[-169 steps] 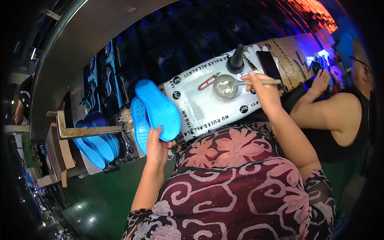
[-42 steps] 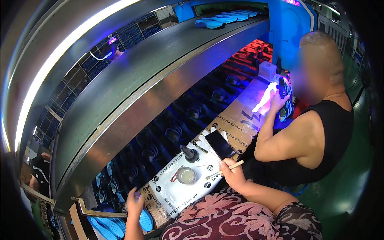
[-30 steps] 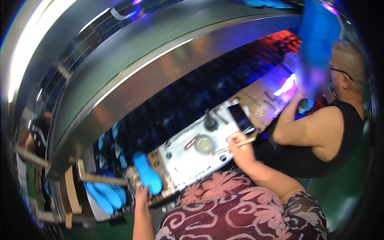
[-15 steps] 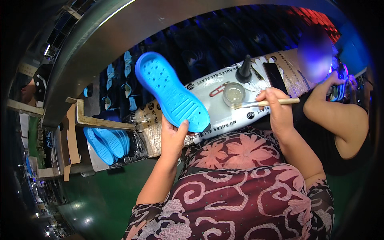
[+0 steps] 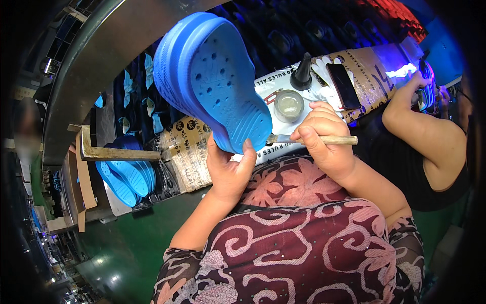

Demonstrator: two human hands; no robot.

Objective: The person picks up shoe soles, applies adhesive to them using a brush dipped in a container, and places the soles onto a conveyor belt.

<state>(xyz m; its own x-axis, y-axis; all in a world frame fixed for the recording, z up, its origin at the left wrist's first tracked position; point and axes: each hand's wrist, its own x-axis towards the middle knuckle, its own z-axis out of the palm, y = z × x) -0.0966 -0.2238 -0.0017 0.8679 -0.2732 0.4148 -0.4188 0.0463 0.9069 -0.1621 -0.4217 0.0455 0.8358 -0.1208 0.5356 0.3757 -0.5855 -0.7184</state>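
Left hand (image 5: 229, 171) gripping blue sole (image 5: 230, 96) (near end), right hand (image 5: 333, 158) curled around brush (image 5: 345, 140)

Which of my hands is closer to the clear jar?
Right: your right hand, holding a brush, is just right of the clear jar, on your side; your left hand, gripping a blue shoe sole, is farther off leftward.

Frame centre: left hand (image 5: 230, 169) holds blue sole (image 5: 225, 86) by lower end; right hand (image 5: 326, 144) grips brush (image 5: 340, 140), tip at sole's edge. Jar (image 5: 289, 106) right of centre.
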